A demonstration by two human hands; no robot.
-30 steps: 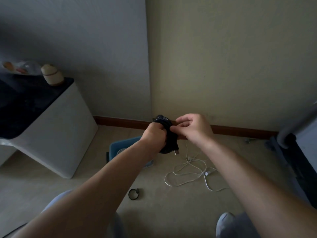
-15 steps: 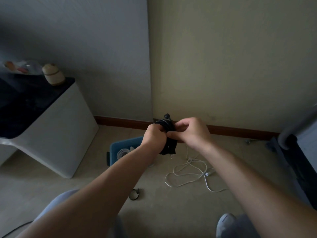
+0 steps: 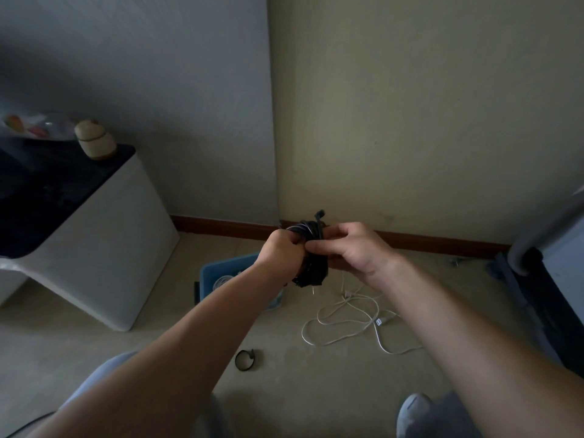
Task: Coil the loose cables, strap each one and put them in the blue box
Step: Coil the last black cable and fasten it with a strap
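Strap tail [image 3: 319, 216] now pokes up above black cable coil [image 3: 311, 263], vs 1 s ago. L hand [image 3: 279, 252] fist wraps the coil; R hand [image 3: 358, 251] fingers curled, pinching it, mid-air over blue box [image 3: 221, 273]. White cable [image 3: 344, 320] loose on floor, right.

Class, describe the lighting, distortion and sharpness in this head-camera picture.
Head view: dim overall, the grey wall and cabinet top in deep shadow; wide-angle stretch toward the edges; black cable in the left hand shows as one dark mass; no glare.
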